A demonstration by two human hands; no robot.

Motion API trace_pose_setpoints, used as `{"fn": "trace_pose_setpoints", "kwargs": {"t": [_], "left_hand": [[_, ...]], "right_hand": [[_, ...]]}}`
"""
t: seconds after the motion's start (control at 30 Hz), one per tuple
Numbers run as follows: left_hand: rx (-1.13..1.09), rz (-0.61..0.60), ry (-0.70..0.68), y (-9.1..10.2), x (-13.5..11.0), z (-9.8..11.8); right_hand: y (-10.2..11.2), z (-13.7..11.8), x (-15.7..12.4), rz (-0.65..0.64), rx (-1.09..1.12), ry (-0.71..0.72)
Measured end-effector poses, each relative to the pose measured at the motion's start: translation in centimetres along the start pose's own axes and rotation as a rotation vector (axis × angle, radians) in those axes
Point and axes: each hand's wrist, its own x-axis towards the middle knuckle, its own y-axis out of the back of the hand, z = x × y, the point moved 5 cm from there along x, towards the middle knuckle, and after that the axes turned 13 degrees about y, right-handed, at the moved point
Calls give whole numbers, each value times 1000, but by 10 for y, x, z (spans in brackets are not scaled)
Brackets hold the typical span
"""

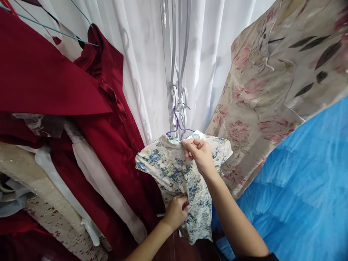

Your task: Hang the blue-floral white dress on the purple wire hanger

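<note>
A small white shirt (pixel 171 166) with a blue floral print and short sleeves hangs on a purple wire hanger (pixel 178 125) in the middle of the head view. At its neckline, my right hand (pixel 198 150) pinches the front edge near the collar. Lower down, my left hand (pixel 176 212) grips the front edge of the same shirt, fingers curled in. The front edges meet along a vertical line between my hands. Whatever fastening lies under my fingertips is hidden.
A white metal stand (pixel 176 87) with scrolls rises behind the shirt, before white curtains (pixel 146 54). Dark red garments (pixel 108 152) hang at left among pale ones. A beige floral garment (pixel 244 108) and a blue ruffled tulle one (pixel 296 181) hang at right.
</note>
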Motion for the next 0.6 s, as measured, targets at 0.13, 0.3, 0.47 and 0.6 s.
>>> {"fn": "trace_pose_setpoints", "kwargs": {"t": [0.13,0.3,0.47,0.6], "left_hand": [[-263,245,-146,70,12,44],[-159,553,-439,166,29,144],[-50,657,-495,183,27,192],[-354,1009,-307,221,23,138]], "right_hand": [[8,2,-14,-52,-38,-5],[18,-11,-13,-178,-111,49],[29,14,-13,-161,-254,132],[32,55,-37,-208,-129,-18]]}}
